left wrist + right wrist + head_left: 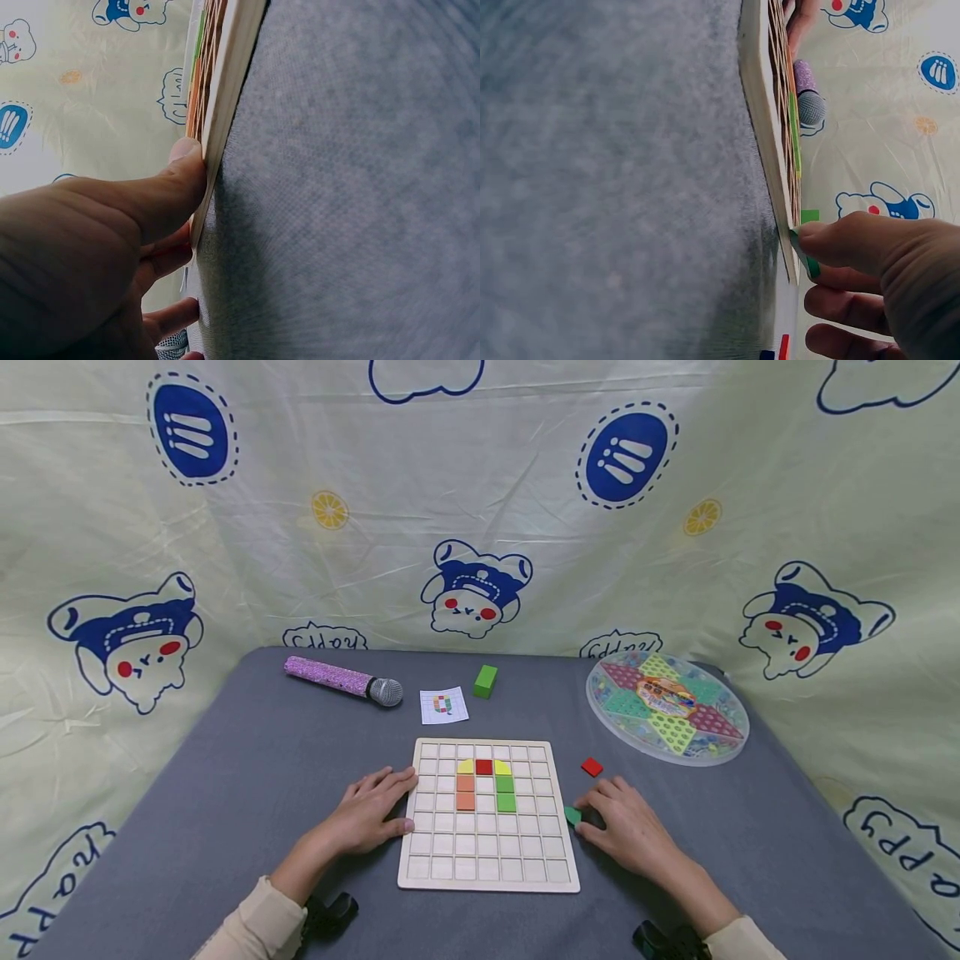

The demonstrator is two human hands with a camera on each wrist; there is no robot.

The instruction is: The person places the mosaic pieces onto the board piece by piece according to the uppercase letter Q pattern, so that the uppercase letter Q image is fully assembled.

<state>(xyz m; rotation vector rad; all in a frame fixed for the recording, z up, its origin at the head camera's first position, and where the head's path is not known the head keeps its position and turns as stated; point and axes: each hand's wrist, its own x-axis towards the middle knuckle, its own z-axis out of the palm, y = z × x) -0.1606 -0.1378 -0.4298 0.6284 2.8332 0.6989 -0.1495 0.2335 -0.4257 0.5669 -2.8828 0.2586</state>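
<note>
A pale wooden grid board (pixel 487 868) lies on the grey table with small tiles set in its squares: a red tile (pixel 483 767), yellow rounded ones beside it, orange tiles (pixel 465 792) on the left and green tiles (pixel 506 792) on the right. Along the board's left edge, my left hand (pixel 367 814) rests with thumb and fingertips touching the rim. By the right edge, my right hand (pixel 630 831) pinches a dark green tile (pixel 572 816) between thumb and finger. The right wrist view shows that green tile (pixel 808 261) close beside the board's rim.
Just beyond my right hand lies a loose red tile (pixel 592 767). Behind the board are a small pattern card (pixel 444 706), a green block (pixel 485 682) and a purple glittery microphone (pixel 337 679). A round star-patterned game board (pixel 667 710) lies at the back right.
</note>
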